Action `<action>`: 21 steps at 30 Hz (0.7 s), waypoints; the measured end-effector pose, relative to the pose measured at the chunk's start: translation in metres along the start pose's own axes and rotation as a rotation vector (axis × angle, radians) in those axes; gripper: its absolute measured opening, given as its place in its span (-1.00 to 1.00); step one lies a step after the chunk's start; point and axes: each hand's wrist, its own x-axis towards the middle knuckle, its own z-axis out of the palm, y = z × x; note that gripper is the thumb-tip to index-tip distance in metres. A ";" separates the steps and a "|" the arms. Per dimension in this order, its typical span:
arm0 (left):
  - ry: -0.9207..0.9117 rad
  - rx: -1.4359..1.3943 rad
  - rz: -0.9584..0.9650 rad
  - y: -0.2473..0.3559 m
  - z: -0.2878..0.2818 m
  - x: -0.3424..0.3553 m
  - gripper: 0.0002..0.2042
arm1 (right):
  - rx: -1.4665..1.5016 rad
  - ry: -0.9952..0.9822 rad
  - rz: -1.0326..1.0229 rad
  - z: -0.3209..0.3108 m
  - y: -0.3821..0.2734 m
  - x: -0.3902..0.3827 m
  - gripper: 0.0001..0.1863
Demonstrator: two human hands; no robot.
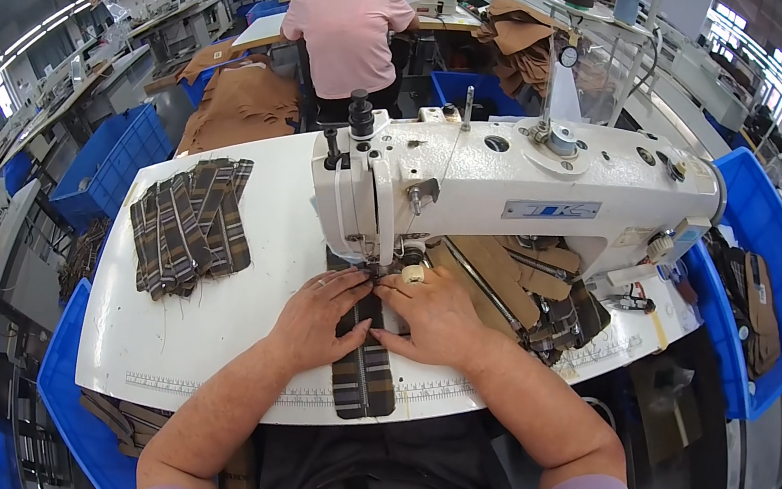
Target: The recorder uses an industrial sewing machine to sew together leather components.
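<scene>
A striped brown and dark fabric strip (364, 387) lies on the white sewing table, its far end running under the head of a white sewing machine (543, 171). A thin line runs lengthwise down the strip; whether it is a seam or a zipper I cannot tell. My left hand (322, 313) rests flat on the strip's left side, fingertips close to the needle area and thumb apart. From the right, my right hand (430, 319) lies on the same strip, fingers stretched toward the needle and thumb apart. The fingers partly hide the needle and presser foot.
Striped fabric pieces (191, 230) are stacked on the table's left. Brown and striped pieces (495, 291) lie under the machine arm. Blue bins (732, 361) stand right and another blue bin (68, 378) at lower left. A person in pink (347, 31) sits ahead.
</scene>
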 end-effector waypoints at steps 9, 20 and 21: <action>0.010 -0.034 -0.020 -0.001 0.000 0.000 -0.52 | -0.006 -0.010 0.005 0.000 -0.002 0.000 -0.46; 0.026 -0.029 0.015 -0.005 0.004 -0.001 -0.51 | -0.016 -0.021 0.002 0.002 -0.001 -0.001 -0.44; 0.028 -0.029 0.012 -0.005 0.004 -0.001 -0.51 | -0.016 -0.022 -0.001 0.002 -0.001 -0.001 -0.44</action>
